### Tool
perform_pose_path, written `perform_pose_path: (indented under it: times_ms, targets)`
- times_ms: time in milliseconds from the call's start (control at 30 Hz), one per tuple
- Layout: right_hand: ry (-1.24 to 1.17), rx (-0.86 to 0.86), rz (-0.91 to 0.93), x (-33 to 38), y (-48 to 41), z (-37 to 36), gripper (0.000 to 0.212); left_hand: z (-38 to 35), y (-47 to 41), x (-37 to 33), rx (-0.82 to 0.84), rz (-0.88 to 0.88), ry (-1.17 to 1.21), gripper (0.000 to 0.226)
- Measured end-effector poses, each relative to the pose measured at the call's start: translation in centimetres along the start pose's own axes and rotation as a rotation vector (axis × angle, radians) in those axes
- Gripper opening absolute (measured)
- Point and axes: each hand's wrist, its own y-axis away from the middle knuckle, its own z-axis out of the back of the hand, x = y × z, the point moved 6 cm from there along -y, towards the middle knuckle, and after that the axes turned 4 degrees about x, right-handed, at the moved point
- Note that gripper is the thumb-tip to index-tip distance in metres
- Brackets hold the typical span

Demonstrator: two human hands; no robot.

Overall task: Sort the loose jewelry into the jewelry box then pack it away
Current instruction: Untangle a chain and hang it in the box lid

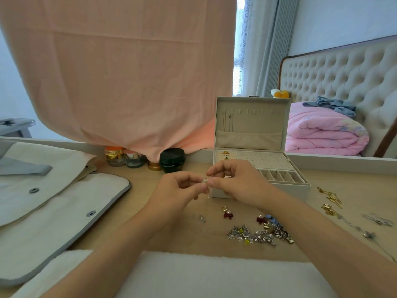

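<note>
A small silver earring (205, 180) is pinched between the fingertips of my left hand (180, 190) and my right hand (234, 179), held just in front of the jewelry box. The beige jewelry box (285, 188) stands open on the wooden table, lid upright, with a holed earring panel, ring rolls holding a few pieces, and a row of small compartments. Loose jewelry (257, 232) lies in a pile below my right hand. A red bow earring (227, 214) and a small silver piece (201, 218) lie apart from it.
Gold necklaces (329, 201) and silver chains (369, 229) lie at the right. Cosmetic jars (171, 160) stand behind my hands under a hanging pink cloth (120, 72). A beige fabric pouch (53, 203) covers the left side. A white towel (214, 274) lies along the near edge.
</note>
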Motion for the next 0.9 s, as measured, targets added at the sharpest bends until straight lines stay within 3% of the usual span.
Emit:
perform_pose_path:
  times_ms: [300, 667, 900]
  targets:
    - [-0.094, 0.263, -0.123, -0.6, 0.6, -2.0, 0.019, 0.9, -0.3, 0.1, -0.054, 0.045, 0.041, 0.009]
    - [-0.051, 0.172, -0.053, 0.4, 0.6, -1.4, 0.008, 0.4, -0.4, -0.4, -0.001, 0.042, 0.110, 0.012]
    - [-0.124, 0.116, -0.042, 0.1, 0.2, -0.7, 0.016, 0.5, -0.5, -0.9, -0.028, -0.021, 0.122, 0.008]
